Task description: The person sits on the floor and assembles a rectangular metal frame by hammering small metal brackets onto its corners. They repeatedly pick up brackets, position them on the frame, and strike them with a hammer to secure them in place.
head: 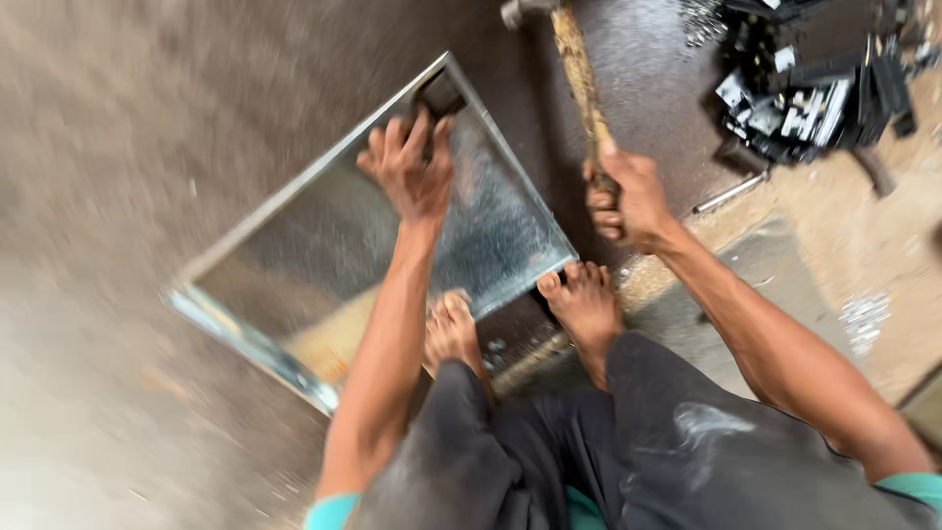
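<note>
- The galvanised sheet-metal tray (324, 265) lies tilted on the floor, its near edge under bare feet (579, 304).
- Left hand (412, 167) grips a dark block (437, 95) at the far rim; best kept firm.
- Right hand (628, 201) clenches a wooden-handled hammer (579, 79), raised; strike squarely, clear of fingers.

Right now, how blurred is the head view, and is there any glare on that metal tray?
Head view: heavy motion blur smears the floor at left and the edges of the sheet-metal tray; the left hand and the right hand on the hammer handle are soft but readable. The tray's base shows a mottled pale sheen, no hard glare. The pile of metal parts is blurred.
</note>
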